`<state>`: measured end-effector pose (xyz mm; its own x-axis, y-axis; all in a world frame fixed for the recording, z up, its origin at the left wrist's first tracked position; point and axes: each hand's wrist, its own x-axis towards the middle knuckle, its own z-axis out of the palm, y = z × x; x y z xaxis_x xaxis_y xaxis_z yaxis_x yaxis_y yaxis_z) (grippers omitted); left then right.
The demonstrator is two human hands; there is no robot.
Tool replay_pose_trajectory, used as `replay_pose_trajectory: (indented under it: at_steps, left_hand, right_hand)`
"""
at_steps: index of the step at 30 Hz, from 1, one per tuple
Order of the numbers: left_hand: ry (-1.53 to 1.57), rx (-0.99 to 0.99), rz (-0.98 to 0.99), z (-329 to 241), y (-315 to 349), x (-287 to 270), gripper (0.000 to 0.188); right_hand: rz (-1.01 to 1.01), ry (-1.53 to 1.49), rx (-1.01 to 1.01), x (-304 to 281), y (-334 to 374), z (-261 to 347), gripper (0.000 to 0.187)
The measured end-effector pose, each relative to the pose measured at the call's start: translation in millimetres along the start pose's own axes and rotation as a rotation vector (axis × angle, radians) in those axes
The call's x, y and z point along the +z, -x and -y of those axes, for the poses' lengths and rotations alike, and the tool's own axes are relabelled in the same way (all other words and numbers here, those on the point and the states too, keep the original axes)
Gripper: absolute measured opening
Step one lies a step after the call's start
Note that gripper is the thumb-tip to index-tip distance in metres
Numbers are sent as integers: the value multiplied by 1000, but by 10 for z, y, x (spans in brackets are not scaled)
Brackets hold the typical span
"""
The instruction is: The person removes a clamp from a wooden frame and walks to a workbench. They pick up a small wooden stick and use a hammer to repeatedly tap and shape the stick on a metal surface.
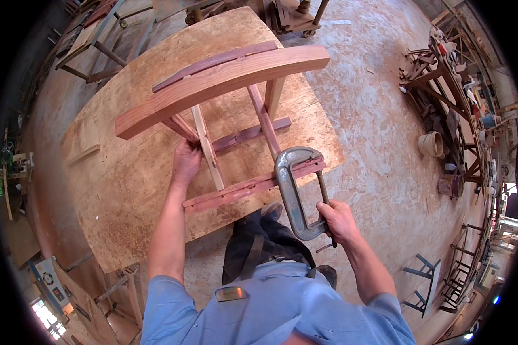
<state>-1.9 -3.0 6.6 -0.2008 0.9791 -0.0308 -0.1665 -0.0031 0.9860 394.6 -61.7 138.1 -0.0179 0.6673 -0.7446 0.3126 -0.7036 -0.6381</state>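
Note:
A wooden frame stands on a worn plywood tabletop (121,207), with a thick curved rail (224,83) uppermost and upright slats (208,146) below it. Nearest me runs a reddish crosspiece (230,194). A grey metal C-clamp (290,198) sits around the right end of this crosspiece. My right hand (339,221) is closed around the lower part of the clamp's threaded screw, by its sliding bar handle (326,247). On the frame's left side my left hand (187,163) grips a wooden leg (181,127) beside a slat; its fingertips are partly hidden.
A loose wood strip (83,155) lies on the tabletop's left. Along the right stand a rack of wood pieces (443,92), a pale bucket (430,145) and a small upturned bench (429,287). A wheeled cart (293,20) is beyond the table, a metal-legged bench (92,54) far left.

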Motion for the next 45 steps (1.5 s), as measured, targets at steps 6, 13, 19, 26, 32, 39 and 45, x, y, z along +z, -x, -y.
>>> replay_pose_trajectory:
  at_steps: [6, 13, 19, 26, 32, 39, 45]
  left_hand:
    - [-138, 11, -7, -133, -16, 51, 24]
    - [-8, -6, -23, 9, -33, -3, 22]
    - [-61, -2, -17, 22, -23, -20, 24]
    - [-144, 5, -34, -41, -1, 19, 27]
    - [-185, 46, -4, 22, -22, -27, 23]
    - [-168, 58, -30, 111, -29, -69, 22]
    - [-136, 44, 0, 129, -37, -83, 24]
  right_hand:
    - [-4, -6, -4, -2, 41, 18, 32]
    - [1, -16, -8, -4, 23, -17, 32]
    - [9, -15, 11, -3, 15, -2, 32]
    - [-22, 44, 14, -27, 37, 37, 33]
    - [-23, 40, -1, -37, 39, 46, 33]
    - [-22, 33, -11, -30, 6, 32, 31]
    - [7, -23, -16, -17, 18, 37, 31]
